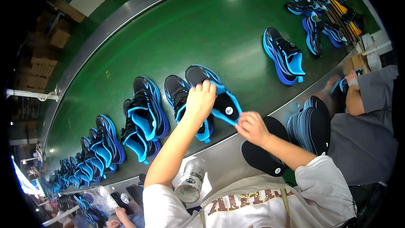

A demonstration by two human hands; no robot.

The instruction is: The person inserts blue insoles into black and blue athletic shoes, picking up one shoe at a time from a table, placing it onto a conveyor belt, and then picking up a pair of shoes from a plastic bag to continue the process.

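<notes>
A black and blue sneaker lies on the green belt, toe pointing away from me. My left hand grips it at the tongue, fingers bent over the front of the opening. The heel edge is pinched between the fingertips of my right hand, and the collar is stretched wide between both hands. Inside the sneaker a black insole with a round white mark shows at the heel. Another sneaker stands just left of it, partly hidden behind my left hand and forearm.
Sneaker pairs line the belt to the left, the nearest being one pair. A lone sneaker sits to the right. An insole stack and loose insoles lie by my right forearm. A scuffed cylindrical container stands nearby. A co-worker is at right.
</notes>
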